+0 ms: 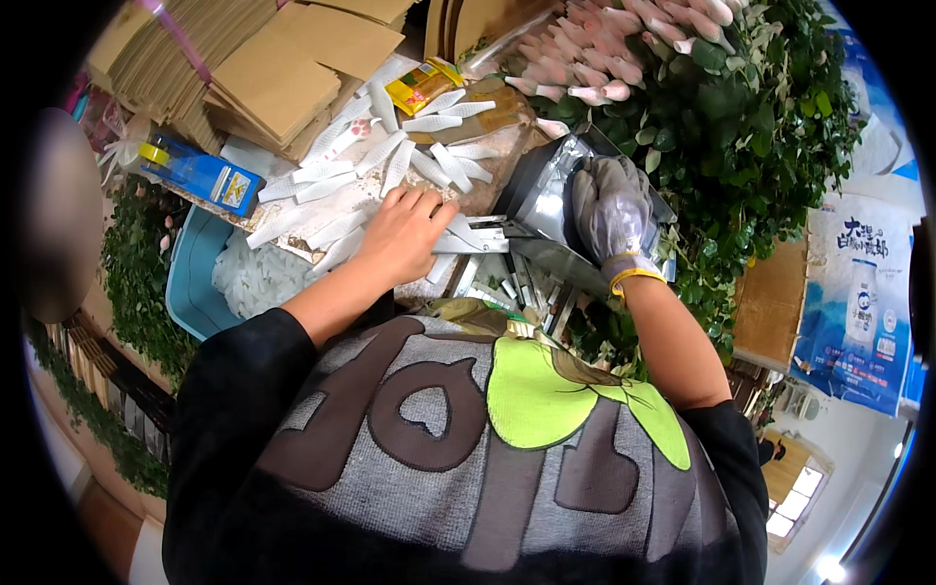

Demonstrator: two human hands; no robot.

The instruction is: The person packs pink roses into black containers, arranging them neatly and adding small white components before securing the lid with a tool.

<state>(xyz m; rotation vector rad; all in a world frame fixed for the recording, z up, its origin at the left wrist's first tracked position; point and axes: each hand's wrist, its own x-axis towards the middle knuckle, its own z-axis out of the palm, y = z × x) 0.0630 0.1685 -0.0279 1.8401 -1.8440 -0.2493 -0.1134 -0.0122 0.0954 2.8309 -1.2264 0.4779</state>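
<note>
Bare and with its fingers bent close together, my left hand (408, 232) presses down among white mesh sleeves (327, 185) scattered on the worktop. Whatever lies under its fingertips is hidden. My right hand (612, 210) wears a grey glove with a yellow cuff edge. Its fingers curl down over the far side of a shiny metal trough (548, 195), and anything in them is out of sight. Between the hands, metal bars (492, 234) of a frame run beside the trough. Pink rose buds in mesh sleeves (595, 58) lie stacked beyond, with leafy stems (721, 127) to the right.
Flat brown cardboard (283, 73) is piled at the far left. A blue tape dispenser (210, 177) sits at the worktop's left edge, above a blue bin (190, 278) of white sleeves. A yellow packet (424, 86) lies at the back. A blue-and-white printed bag (858, 302) stands right.
</note>
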